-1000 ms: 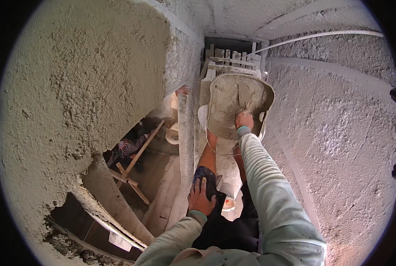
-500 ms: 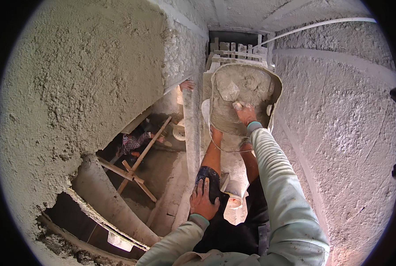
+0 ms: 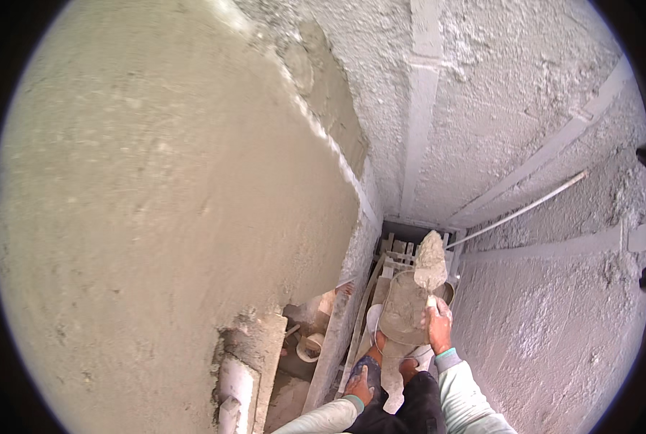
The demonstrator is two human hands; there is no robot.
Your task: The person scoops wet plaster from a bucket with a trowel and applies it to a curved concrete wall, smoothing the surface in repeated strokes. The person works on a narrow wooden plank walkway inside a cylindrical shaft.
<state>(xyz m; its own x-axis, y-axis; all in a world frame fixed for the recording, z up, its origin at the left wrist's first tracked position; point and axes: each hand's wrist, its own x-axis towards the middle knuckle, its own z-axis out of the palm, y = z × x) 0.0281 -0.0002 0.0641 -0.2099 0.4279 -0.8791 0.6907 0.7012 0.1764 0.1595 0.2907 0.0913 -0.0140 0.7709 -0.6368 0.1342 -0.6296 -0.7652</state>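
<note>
Pale boards carry a wide tub; grey mortar lies inside it.

No lettering can be read; no numbers, labels or signs either.

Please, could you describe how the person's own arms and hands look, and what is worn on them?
Both arms wear long, pale grey-green sleeves, wrinkled on the right arm. Each sleeve ends in a brighter green cuff at the wrist. The left hand and right hand are bare, without gloves.
</note>
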